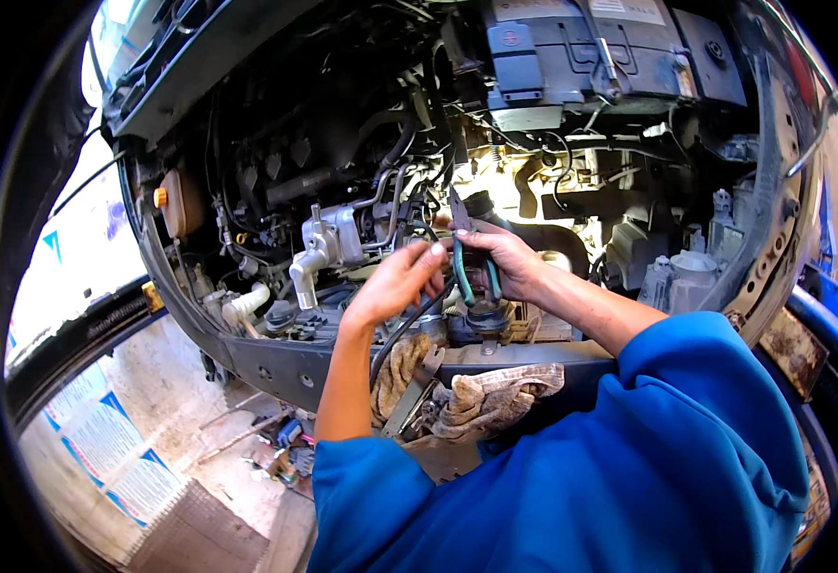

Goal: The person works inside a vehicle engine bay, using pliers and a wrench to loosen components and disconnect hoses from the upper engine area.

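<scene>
We record a dark metal-framed engine bay [271, 368] filling mid-frame. At centre, the bare right hand [503, 258] grips long, green-handled steel pliers [459, 269]; whether the curled left hand [400, 285] holds anything, we cannot tell. We judge the pliers stiff, light, best held by the handles [494, 279].

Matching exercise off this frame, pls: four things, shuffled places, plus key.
Things
1. green-handled metal pliers
2. orange-capped brown plastic tank
3. grey box-shaped battery
4. crumpled brown cloth rag

Places
A. upper right of the picture
B. in the right hand
C. lower middle of the picture
D. left side of the picture

Pairs: 1-B, 2-D, 3-A, 4-C
</scene>
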The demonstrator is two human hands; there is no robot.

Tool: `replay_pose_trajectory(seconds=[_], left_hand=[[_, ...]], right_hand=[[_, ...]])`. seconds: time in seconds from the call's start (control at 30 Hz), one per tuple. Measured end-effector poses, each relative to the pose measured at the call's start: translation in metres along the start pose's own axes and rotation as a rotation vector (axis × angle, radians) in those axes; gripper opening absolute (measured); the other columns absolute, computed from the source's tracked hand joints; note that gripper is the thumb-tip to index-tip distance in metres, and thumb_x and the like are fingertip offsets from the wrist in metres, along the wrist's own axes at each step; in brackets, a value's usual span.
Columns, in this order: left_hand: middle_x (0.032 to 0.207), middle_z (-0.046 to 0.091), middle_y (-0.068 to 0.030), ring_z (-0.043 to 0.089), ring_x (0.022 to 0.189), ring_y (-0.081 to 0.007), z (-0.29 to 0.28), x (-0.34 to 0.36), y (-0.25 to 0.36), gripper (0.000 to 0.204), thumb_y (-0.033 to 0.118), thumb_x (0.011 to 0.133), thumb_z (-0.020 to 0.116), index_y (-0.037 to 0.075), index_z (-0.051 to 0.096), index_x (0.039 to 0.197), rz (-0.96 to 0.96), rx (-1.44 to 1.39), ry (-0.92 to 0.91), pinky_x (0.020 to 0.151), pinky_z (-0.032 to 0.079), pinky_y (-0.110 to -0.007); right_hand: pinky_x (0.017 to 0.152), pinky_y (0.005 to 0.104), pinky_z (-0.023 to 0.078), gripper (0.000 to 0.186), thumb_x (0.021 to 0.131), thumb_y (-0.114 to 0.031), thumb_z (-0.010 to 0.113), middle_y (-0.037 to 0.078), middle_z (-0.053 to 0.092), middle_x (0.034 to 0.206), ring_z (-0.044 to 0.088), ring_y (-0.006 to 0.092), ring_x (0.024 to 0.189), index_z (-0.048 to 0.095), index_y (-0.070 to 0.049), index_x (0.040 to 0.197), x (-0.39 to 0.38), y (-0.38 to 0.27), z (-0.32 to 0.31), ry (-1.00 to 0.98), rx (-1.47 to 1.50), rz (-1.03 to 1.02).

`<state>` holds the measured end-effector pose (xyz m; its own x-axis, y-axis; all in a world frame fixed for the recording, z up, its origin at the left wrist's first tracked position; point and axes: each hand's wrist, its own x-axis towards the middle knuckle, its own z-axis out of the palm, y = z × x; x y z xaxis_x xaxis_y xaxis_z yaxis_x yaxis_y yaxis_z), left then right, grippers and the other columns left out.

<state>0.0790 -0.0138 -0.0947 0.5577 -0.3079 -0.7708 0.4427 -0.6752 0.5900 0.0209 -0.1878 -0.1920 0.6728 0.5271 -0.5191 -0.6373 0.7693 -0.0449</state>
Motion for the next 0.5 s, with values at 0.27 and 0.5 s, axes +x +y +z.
replay_pose_trajectory(seconds=[0.27,0.5], left_hand=[[0.108,0.05,-0.0204,0.055,0.1,-0.0383,-0.001,0.091,-0.031,0.056,0.031,0.072,0.083,0.0,0.053,0.108,0.243,1.054,0.916,0.082,0.046,-0.048],[0.115,0.044,-0.022,0.051,0.105,-0.0407,0.009,0.098,-0.04,0.063,0.027,0.07,0.084,0.004,0.051,0.119,0.282,0.935,0.94,0.083,0.048,-0.049]], right_hand=[[0.059,0.029,0.049,0.048,0.076,-0.015,0.069,0.01,0.065,0.082,0.063,0.0153,0.069,0.052,0.004,0.117,0.034,-0.019,-0.016,0.338,-0.84,-0.313],[0.054,0.0352,0.049,0.035,0.081,-0.028,0.072,0.014,0.066,0.072,0.061,0.021,0.057,0.065,0.006,0.083,0.119,-0.001,-0.038,0.557,-0.572,-0.146]])
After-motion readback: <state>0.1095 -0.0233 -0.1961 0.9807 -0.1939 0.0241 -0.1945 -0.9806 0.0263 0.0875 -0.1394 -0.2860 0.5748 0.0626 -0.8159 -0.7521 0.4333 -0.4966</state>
